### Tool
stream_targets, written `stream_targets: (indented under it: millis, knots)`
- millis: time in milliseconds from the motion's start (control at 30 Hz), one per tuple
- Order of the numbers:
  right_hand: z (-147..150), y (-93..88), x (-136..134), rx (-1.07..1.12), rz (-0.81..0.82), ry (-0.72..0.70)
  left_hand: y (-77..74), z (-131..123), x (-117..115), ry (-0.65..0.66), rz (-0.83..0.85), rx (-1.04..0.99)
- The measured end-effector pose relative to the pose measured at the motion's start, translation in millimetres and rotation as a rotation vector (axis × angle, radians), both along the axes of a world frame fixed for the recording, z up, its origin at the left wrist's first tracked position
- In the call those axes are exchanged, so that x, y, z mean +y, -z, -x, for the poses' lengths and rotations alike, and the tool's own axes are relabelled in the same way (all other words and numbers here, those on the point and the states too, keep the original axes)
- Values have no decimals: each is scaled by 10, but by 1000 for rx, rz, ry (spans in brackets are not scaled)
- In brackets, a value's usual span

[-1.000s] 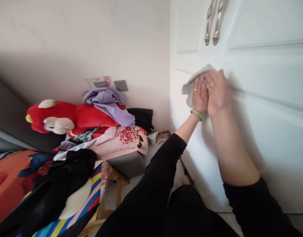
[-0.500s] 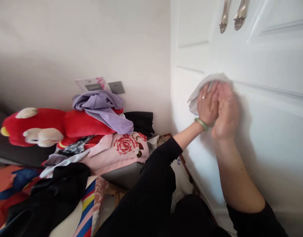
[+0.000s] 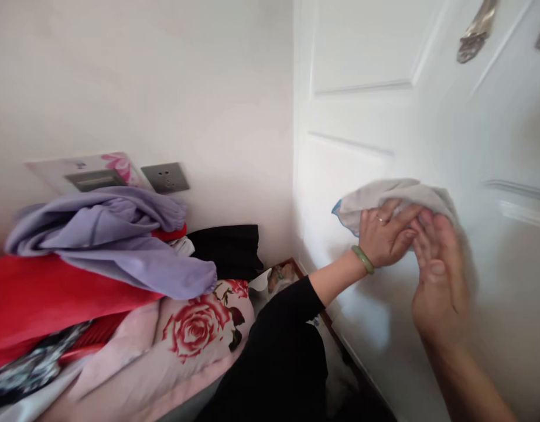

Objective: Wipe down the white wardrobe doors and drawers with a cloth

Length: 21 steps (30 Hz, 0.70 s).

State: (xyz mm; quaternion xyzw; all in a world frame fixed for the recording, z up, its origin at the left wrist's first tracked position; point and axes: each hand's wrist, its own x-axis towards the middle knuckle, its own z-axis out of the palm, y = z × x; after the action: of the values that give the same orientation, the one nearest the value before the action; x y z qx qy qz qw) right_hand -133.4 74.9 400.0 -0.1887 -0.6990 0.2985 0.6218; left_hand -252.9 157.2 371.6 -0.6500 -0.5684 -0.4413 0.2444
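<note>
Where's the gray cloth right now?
Head view, right of centre: the gray cloth is against the white panelled front, under the left hand and right hand.

Matt cloth (image 3: pixel 402 192), glossy cabinet front (image 3: pixel 432 143)

A cloth (image 3: pixel 397 193) lies against the cabinet (image 3: pixel 432 140) front, below and left of a handle (image 3: pixel 476 35), nearer the front's left edge. The left hand (image 3: pixel 384 237) is on the cloth's lower edge, the right hand (image 3: pixel 441 281) at its lower right corner. Left of the cabinet, the wall (image 3: pixel 235 99) bears a socket (image 3: pixel 166 177). Below that, a garment (image 3: pixel 133 249) lies over a plush toy (image 3: pixel 59 302), behind a pillow (image 3: pixel 151 369).
</note>
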Motion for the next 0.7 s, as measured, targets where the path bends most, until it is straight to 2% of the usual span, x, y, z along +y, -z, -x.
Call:
stream_targets:
  millis: [67,133,267,367,433,500,533,600,700]
  knots:
    - [144,-196,60,-41,-23,-37,-239,223,140,59,-63,39]
    - [276,-332,128,-98,-11,-58,-397,438,301,82,-65,67]
    - [413,-432,176,-160,40,-23,-459,886,628,87,-41,-9]
    - [448,-442,124,-194,33,66,-502,1387,839,62,-62,-214]
    - [486,-436,100,-203,15,106,-587,1753,955,15,-83,-356]
    - [550,-426,119,-210,1,139,-683,2009,1034,-23,-96,-470]
    - [591,-422,144,-221,-4,159,-717,2058,1050,-35,-95,-513]
    - [688,-424,207,-235,-25,193,-728,1967,1020,-60,-82,-582]
    - [842,-454,272,-200,-97,226,-577,1481,855,-45,-64,-513]
